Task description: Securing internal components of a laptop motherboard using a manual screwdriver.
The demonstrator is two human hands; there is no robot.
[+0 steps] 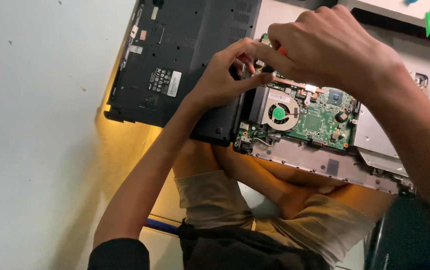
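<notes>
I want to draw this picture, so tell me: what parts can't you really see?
Head view only:
- Tool tip: the right hand covers all but an orange bit, so its grip stays unclear.
- Circuit board top corner: hidden under both hands.
- Left hand fingertips: tucked behind the right hand's.
- Black bottom cover: cut off by the top edge.
- Label on the cover: too small.

A repair workshop: opened laptop (295,120), bare circuit board (320,120), detached cover (185,55).
</notes>
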